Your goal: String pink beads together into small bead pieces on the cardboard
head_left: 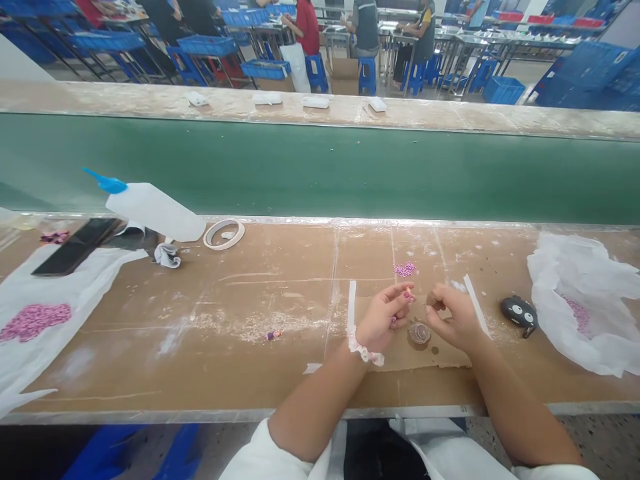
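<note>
- From where I stand, the left hand (381, 316) has its fingers pinched on a small pink-and-orange piece (409, 294), held up just above the surface (280, 267).
- The right hand (453, 319) is near it, fingers curled in towards the thumb; whether they grip anything, I can't make out.
- I'd pinch the piece lightly by its edge, leaving the side being worked on uncovered, and steady both wrists on the cardboard sheet (390, 362).
- Working low seems wise, as something so tiny could easily be lost if it slipped.
- A clear round dish (419, 333) sits between and below the hands, right where a dipping wrist might knock it.
- Just beyond the fingers lies a little heap of pink bits (405, 269), which a careless knuckle could scatter.
- To the right are a black trinket with white eyes (519, 313) and a crumpled white sheet (560, 267).
- Well off to the left, a white bottle (157, 210), a tape roll (209, 235) and a dark phone (77, 247) seem out of the way.
</note>
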Available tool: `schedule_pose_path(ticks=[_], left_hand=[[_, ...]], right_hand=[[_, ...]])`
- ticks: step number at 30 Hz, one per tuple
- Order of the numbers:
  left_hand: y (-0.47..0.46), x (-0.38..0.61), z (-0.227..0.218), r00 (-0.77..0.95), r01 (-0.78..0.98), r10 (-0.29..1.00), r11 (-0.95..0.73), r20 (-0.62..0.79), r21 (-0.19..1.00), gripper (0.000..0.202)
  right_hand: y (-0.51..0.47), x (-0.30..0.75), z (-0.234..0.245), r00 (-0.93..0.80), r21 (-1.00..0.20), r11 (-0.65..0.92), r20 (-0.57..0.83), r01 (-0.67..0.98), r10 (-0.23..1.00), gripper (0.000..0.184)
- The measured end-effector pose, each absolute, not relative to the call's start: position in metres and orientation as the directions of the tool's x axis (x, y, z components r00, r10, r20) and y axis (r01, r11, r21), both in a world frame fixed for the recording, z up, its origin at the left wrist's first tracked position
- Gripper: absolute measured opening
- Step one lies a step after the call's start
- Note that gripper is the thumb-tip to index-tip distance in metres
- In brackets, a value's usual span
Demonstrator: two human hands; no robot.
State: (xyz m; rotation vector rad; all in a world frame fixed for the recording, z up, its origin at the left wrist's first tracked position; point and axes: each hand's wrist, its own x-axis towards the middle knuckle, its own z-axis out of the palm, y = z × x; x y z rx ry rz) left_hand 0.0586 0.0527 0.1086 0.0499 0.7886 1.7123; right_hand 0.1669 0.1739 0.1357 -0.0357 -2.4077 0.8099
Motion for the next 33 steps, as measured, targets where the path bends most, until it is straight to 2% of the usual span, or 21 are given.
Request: schedule_pose_path(ticks=[5, 10, 25, 33], left_hand=[[0.0523, 0.0636, 0.1093, -0.283, -0.875, 0.898, -0.097, -0.338, 0.475, 0.031], [0.0515, 0.0649, 0.1085, -0.261, -0.873, 0.905, -0.073, -0.335, 0.482, 0.032], [0.0494, 0.0624, 0.1100, -0.314, -0.788, 0.894, -0.057, -0.320, 0.613, 0.036], [0.0486, 0.0632, 0.1109, -0.291, -0.799, 0.904, -0.049, -0.313, 0.599, 0.036]], right_hand=[[0.1664, 0.1647, 0.1272, -0.759, -0.459, 0.872, 0.625, -0.169, 0.182, 0.020], [0.1671, 0.1659, 0.1243, -0.757, -0.430, 0.887, 0.632, -0.168, 0.163, 0.023], [0.1659, 0.1677, 0.1280, -0.805, -0.471, 0.867, 0.571, -0.163, 0.159, 0.019], [0.1649, 0.1681, 0.1308, -0.813, -0.473, 0.863, 0.564, -0.176, 0.143, 0.019]])
